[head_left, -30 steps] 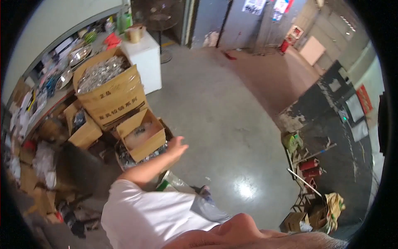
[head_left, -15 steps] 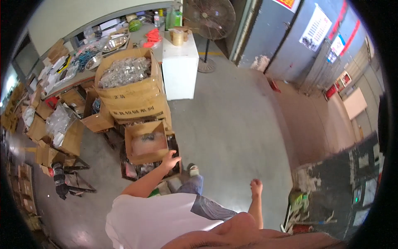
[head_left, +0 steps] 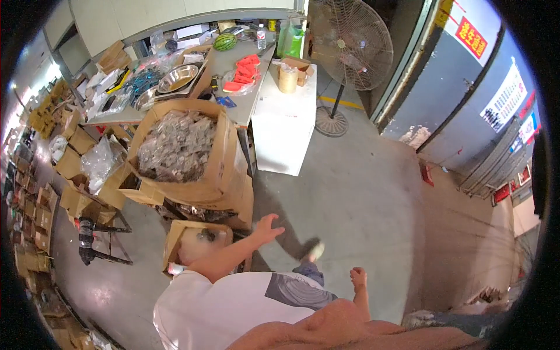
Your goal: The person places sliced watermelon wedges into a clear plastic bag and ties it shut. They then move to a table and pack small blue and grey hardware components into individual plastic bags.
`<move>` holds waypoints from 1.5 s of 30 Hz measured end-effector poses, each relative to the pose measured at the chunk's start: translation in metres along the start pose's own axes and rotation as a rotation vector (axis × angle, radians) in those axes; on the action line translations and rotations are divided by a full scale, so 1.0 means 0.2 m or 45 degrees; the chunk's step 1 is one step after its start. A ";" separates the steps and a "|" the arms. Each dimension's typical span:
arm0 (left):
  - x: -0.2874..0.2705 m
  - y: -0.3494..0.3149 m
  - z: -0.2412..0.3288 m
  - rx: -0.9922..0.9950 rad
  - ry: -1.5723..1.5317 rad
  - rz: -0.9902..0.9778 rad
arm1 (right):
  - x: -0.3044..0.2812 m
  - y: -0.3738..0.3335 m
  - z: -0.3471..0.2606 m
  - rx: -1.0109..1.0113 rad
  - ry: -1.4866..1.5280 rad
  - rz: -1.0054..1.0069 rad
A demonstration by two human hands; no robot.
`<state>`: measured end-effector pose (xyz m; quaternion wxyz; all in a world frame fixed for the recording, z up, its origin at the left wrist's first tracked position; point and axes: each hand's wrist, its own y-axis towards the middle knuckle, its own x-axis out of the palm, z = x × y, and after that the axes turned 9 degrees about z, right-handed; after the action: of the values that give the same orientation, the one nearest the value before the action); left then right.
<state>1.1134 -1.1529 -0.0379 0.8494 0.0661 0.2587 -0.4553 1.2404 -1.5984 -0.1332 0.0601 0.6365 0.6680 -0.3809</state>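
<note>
My left hand (head_left: 268, 229) reaches forward over the floor with its fingers apart and nothing in it. It is nearest to a tall cardboard carton (head_left: 232, 175) full of clear plastic bags (head_left: 178, 146) with small parts. Below that forearm stands a smaller open carton (head_left: 171, 238) with a few dark items in it, partly hidden by my arm. My right hand (head_left: 359, 278) hangs low at my right side, apart from everything. Its fingers are curled in, and no object shows in them. One of my shoes (head_left: 316, 251) shows on the floor ahead.
Ahead, a white cabinet (head_left: 283, 146) bears a spool (head_left: 287, 80). A standing fan (head_left: 350, 46) is beyond it. On the cluttered table (head_left: 242, 111) lie a watermelon (head_left: 224, 41), red slices (head_left: 245, 73) and metal trays (head_left: 178, 79). A black-wrapped stool (head_left: 86, 239) and cartons stand left.
I have stepped forward: the tall carton, cabinet and fan appear closer, and the smaller carton has slid beneath my left arm. My left hand has moved past it, toward the right.
</note>
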 end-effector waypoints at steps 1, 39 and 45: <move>0.03 0.15 0.01 -0.011 -0.010 0.041 | 0.00 0.11 -0.11 0.024 -0.033 0.003; -0.11 3.25 0.50 -0.884 -0.217 1.837 | 3.20 3.78 -6.25 -1.662 -0.005 -0.432; -0.03 3.43 0.80 -1.223 -0.162 1.882 | 3.70 4.13 -6.46 -1.343 -0.637 -0.691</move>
<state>1.7248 -0.8087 0.0171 0.8753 -0.1731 0.2654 0.3653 2.3692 -0.3304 -0.0008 0.4206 0.2217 0.8685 -0.1400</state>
